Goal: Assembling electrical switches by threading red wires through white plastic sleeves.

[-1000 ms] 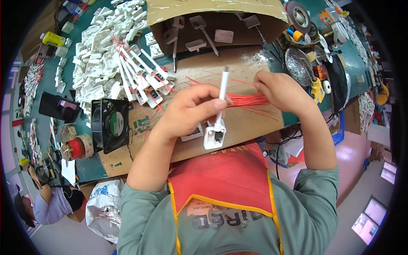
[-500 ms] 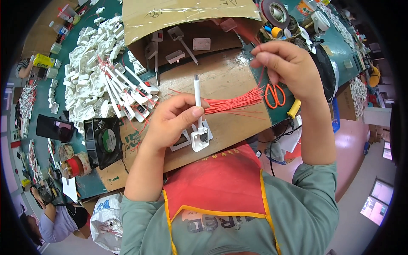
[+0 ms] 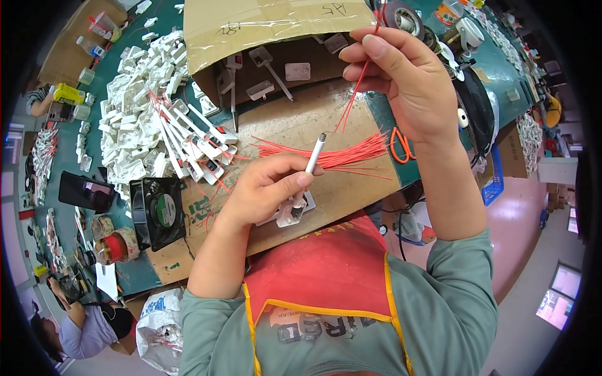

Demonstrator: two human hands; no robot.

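My left hand pinches a white plastic tube between thumb and fingers. The tube leans up to the right, and a small boxy housing sits at its lower end. Raised at the upper right, my right hand grips a few thin red wires; their lower ends hang just above and right of the tube's dark tip, apart from it. Beneath lies a bundle of red wires on a cardboard sheet. Orange-handled scissors lie right of the bundle, partly behind my right forearm.
An open cardboard box with white parts inside stands ahead. A heap of white housings and several wired tubes lie left. Nearer are a black fan and a phone. Another person sits lower left.
My right hand has lifted and turned, bringing the red wires' ends over near the tube. The tube in my left hand has gone from upright to leaning right.
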